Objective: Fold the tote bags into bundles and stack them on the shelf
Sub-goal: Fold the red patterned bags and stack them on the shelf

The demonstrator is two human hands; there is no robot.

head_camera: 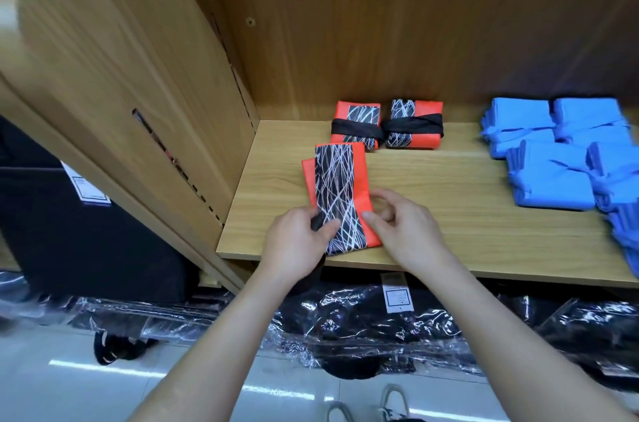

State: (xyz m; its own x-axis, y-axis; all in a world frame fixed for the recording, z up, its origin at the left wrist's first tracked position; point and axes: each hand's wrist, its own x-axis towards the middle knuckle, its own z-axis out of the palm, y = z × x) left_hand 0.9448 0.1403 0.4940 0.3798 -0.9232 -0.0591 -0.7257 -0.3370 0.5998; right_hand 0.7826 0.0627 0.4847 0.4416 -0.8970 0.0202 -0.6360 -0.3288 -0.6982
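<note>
At nine o'clock of the view: wooden side panel of the shelf unit, slotted along its front strip. Below it, toward eight o'clock: large black item with a white label. Along the bottom, from seven to four o'clock: black goods in clear wrap, lying under the shelf board on a pale floor.

Just left of centre: left hand, fingers curled round the near left edge of the folded tote bag, thumb pressed flat on its black line-patterned strip. Something black bunched under the fingers, too hidden to name. Bag itself orange, folded into a long narrow strip, flat on the shelf board, near end at the board's front edge, far end pointing between eleven and twelve o'clock.

At three o'clock of the bag: right hand, thumb tip and bent forefinger nipping the bag's right edge, remaining fingers loosely curled, holding nothing else.

At twelve to one o'clock of the bag, close to the back wall: two tied bundles, orange with the same pattern, side by side and touching, each wrapped by a black strap, the left one just beside the bag's far end.

At three o'clock of the view: blue bundles, several in a close cluster, running off the right edge.

At six o'clock, very bottom: toes of two shoes.
</note>
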